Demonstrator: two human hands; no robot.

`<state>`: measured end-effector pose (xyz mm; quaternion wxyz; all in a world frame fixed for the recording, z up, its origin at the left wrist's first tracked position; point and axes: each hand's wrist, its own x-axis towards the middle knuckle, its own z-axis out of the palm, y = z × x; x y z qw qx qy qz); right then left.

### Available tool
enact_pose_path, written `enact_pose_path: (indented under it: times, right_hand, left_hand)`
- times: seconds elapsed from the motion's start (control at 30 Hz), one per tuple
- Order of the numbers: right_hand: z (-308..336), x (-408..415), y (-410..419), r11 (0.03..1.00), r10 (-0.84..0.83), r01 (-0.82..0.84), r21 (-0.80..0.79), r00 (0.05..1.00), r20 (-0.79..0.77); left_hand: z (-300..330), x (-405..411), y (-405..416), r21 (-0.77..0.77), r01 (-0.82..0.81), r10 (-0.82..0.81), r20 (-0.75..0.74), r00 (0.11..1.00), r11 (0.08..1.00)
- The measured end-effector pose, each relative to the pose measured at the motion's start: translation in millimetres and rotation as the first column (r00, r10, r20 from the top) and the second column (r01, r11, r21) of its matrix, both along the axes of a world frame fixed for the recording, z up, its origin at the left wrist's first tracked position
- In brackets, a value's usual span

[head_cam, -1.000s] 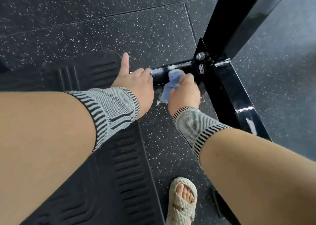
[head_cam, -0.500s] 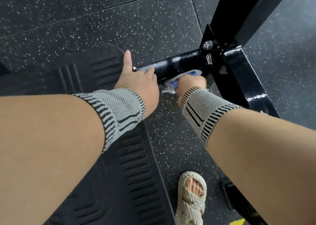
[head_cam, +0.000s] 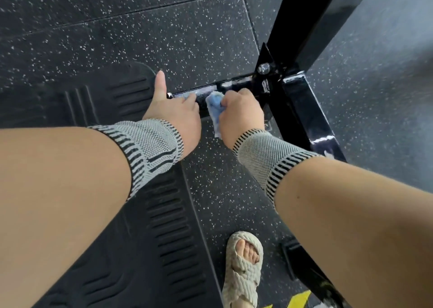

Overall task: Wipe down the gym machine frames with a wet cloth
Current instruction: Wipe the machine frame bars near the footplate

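The setting is a gym floor area. Indicators:

- Flooring: dark rubber tiles (head_cam: 164,38) with light speckles, laid edge to edge with visible seams, covering the whole view.
- Equipment: a glossy black steel machine frame (head_cam: 302,111) at right, built from box-section members. A low crossbar meets an upright at a gusset plate fixed with a hex bolt (head_cam: 263,68).
- Matting: a black moulded rubber mat (head_cam: 150,214) with ribbed grooves at left, lying on the tiles.
- Marking: a yellow floor stripe (head_cam: 298,299) at the near edge.
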<state>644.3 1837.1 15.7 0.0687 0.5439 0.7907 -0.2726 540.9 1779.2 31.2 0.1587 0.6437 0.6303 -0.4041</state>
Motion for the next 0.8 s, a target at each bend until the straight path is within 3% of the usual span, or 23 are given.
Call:
enact_pose_path:
  times: [0.07, 0.17, 0.2, 0.3, 0.37, 0.47, 0.57, 0.7, 0.8]
  right_hand:
    - [24, 23, -4, 0.994, -0.093, 0.097, 0.040, 0.992, -0.090]
    - [61, 65, 7, 0.912, -0.245, 0.306, 0.274, 0.941, -0.235]
    - [64, 80, 14, 0.891, -0.259, 0.307, 0.334, 0.949, -0.181]
    - [46, 101, 35, 0.959, -0.091, 0.000, 0.283, 0.947, 0.307]
    - [36, 97, 40, 0.954, 0.048, -0.161, 0.254, 0.915, 0.402]
    - [41, 110, 22, 0.926, 0.119, -0.256, 0.278, 0.896, 0.428]
    - [57, 142, -20, 0.956, 0.040, -0.127, 0.265, 0.950, 0.310]
    - [53, 122, 18, 0.964, 0.084, -0.154, 0.219, 0.951, 0.299]
    - [45, 106, 40, 0.951, 0.131, -0.208, 0.227, 0.941, 0.312]
  left_hand:
    - [6, 0, 1, -0.011, -0.031, 0.031, 0.020, 0.999, 0.999]
    - [15, 3, -1, 0.079, -0.061, 0.055, 0.078, 0.995, 0.995]
    - [18, 7, -2, 0.137, -0.076, 0.059, 0.124, 0.991, 0.988]
    - [27, 32, -2, 0.220, -0.192, 0.103, 0.360, 0.927, 0.957]
    - [29, 54, 3, 0.188, -0.322, 0.166, 0.564, 0.809, 0.928]
    - [30, 88, 15, -0.020, -0.537, 0.353, 0.773, 0.526, 0.844]
    - [28, 124, 19, -0.217, -0.624, 0.495, 0.811, 0.313, 0.751]
    - [21, 135, 33, -0.302, -0.724, 0.556, 0.821, 0.133, 0.620]
    - [14, 122, 54, -0.297, -0.762, 0.580, 0.805, 0.125, 0.576]
